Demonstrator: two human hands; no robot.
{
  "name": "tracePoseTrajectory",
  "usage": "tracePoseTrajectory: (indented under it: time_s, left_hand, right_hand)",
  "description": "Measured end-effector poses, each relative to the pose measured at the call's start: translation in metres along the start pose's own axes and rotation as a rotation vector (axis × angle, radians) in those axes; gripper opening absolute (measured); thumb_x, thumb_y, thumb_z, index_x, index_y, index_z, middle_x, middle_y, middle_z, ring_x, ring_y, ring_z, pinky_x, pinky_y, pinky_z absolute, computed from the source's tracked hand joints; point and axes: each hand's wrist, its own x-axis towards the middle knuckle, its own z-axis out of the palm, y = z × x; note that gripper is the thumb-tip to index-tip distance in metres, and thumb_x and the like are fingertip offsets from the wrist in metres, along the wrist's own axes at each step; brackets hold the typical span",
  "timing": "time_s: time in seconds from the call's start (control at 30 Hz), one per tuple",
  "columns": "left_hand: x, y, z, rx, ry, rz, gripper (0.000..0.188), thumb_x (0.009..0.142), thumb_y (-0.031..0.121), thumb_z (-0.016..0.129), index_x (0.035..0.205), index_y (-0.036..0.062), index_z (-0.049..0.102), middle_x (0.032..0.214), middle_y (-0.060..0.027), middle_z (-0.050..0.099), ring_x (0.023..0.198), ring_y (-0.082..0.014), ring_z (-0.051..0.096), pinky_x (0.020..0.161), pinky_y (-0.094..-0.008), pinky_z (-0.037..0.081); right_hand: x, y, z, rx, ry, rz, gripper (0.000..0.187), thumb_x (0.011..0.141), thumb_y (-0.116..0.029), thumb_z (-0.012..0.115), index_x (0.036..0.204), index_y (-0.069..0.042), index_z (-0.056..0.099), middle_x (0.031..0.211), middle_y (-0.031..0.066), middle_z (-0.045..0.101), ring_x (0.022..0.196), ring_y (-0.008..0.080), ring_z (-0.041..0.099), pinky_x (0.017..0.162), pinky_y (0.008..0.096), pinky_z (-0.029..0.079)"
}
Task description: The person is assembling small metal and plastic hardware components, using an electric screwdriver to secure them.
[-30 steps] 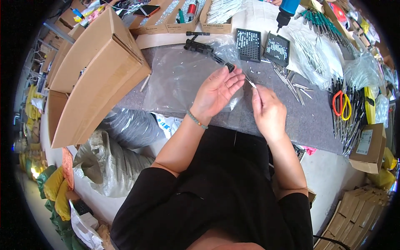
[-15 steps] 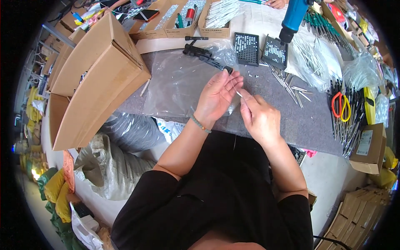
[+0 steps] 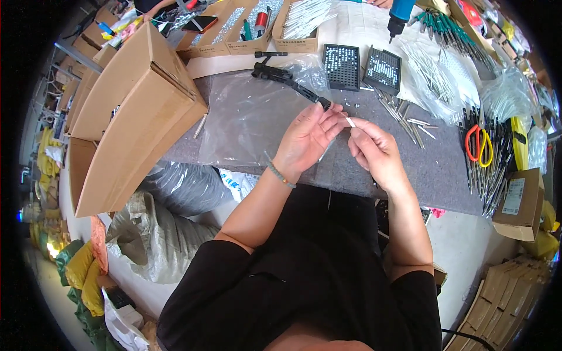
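My left hand (image 3: pixel 301 137) is palm up, its thumb and fingertips closed at the near end of a long black jointed part (image 3: pixel 275 73). The rest of that part stretches away to the far left over a clear plastic sheet (image 3: pixel 240 117). Beside those fingertips, my right hand (image 3: pixel 377 152) pinches a slim, pale rod-like piece (image 3: pixel 350 121) between thumb and forefinger. Its thin tip reaches toward the left fingers, which partly hide it; whether it touches the black part I cannot tell.
Two black hole trays (image 3: pixel 342 67) (image 3: pixel 383 69) with small silver pieces lie beyond my hands, near loose metal rods (image 3: pixel 404 120). A blue power tool (image 3: pixel 400 14) hangs above. Scissors (image 3: pixel 479 146) and many thin tools are at right. A large cardboard box (image 3: pixel 140 134) stands left.
My right hand has shifted slightly up and to the right, and the slim piece now shows a wider pale end. My left hand stays at the black part's end.
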Motion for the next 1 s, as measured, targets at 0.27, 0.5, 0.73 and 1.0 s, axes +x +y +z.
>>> tracePoseTrajectory:
  time_s: [0.27, 0.5, 0.73, 1.0]
  left_hand:
    - [0.002, -0.003, 0.005, 0.02, -0.005, -0.011, 0.026, 0.094, 0.026, 0.05, 0.104, 0.0036, 0.059, 0.115, -0.0141, 0.056, 0.11, -0.0258, 0.052, 0.1, -0.0418, 0.039]
    - [0.005, -0.004, 0.007, 0.03, 0.009, -0.017, 0.025, 0.094, 0.025, 0.05, 0.105, 0.0046, 0.059, 0.115, -0.0118, 0.057, 0.109, -0.0252, 0.053, 0.096, -0.0396, 0.041]
    - [0.007, -0.006, 0.007, 0.06, -0.011, 0.005, 0.023, 0.094, 0.025, 0.05, 0.104, 0.0066, 0.059, 0.114, -0.0113, 0.058, 0.108, -0.0244, 0.053, 0.095, -0.0385, 0.042]
    - [0.007, -0.008, 0.013, 0.08, -0.018, -0.003, 0.021, 0.094, 0.024, 0.049, 0.101, 0.0075, 0.059, 0.114, -0.0116, 0.057, 0.107, -0.0241, 0.054, 0.094, -0.0384, 0.043]
  right_hand:
    - [0.002, -0.001, -0.002, 0.025, 0.051, 0.019, 0.026, 0.094, -0.016, 0.048, 0.116, -0.005, 0.058, 0.065, -0.0029, 0.049, 0.055, 0.004, 0.042, 0.048, 0.0189, 0.036]
    - [0.002, 0.003, -0.007, -0.014, -0.022, 0.055, 0.025, 0.094, -0.017, 0.048, 0.115, -0.007, 0.059, 0.064, -0.0029, 0.048, 0.056, 0.0045, 0.043, 0.049, 0.0195, 0.037]
    - [0.003, -0.001, -0.008, -0.054, 0.007, 0.007, 0.026, 0.095, -0.02, 0.049, 0.112, -0.006, 0.06, 0.064, -0.0032, 0.049, 0.057, 0.0046, 0.044, 0.051, 0.0202, 0.038]
    - [0.003, -0.002, -0.01, -0.073, 0.047, -0.001, 0.025, 0.095, -0.022, 0.05, 0.106, -0.003, 0.061, 0.065, -0.0034, 0.049, 0.057, 0.0047, 0.044, 0.051, 0.0206, 0.038]
